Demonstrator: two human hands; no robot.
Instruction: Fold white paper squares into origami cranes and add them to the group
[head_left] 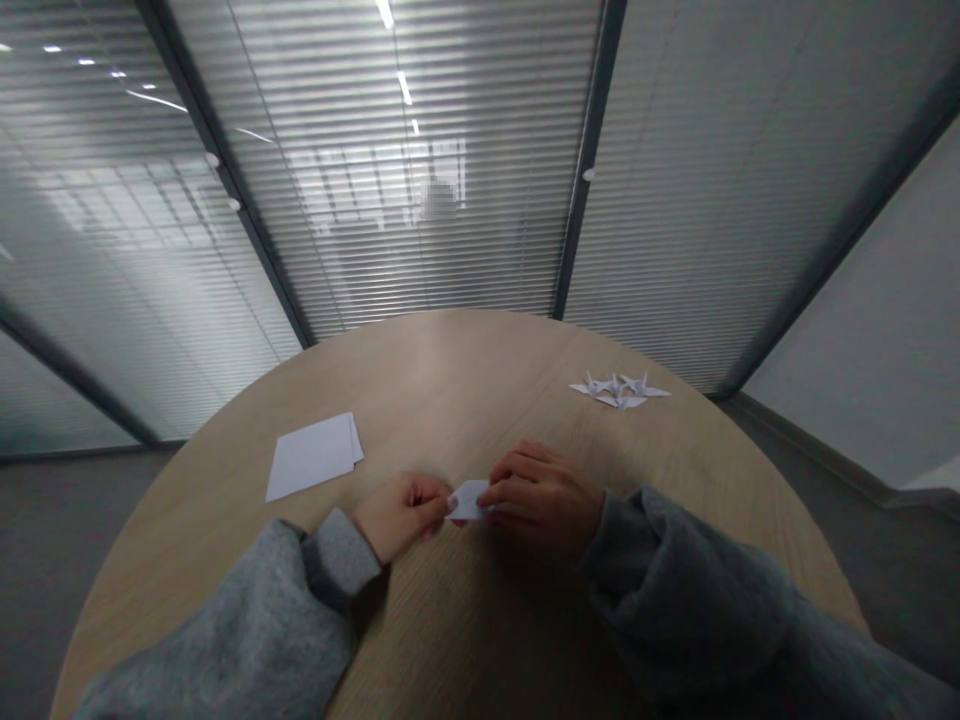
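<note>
Between my two hands is a small folded piece of white paper [470, 499], just above or on the wooden table. My left hand [405, 512] pinches its left end between thumb and fingers. At the other end, my right hand [544, 498] has its fingers closed over the paper's right side and hides that part. The exact fold shape is too small to make out fully.
A few white sheets of paper [311, 456] lie on the table's left. Several folded paper cranes [619, 390] sit grouped at the back right. The round wooden table [450, 370] ends near glass panels with blinds [450, 250].
</note>
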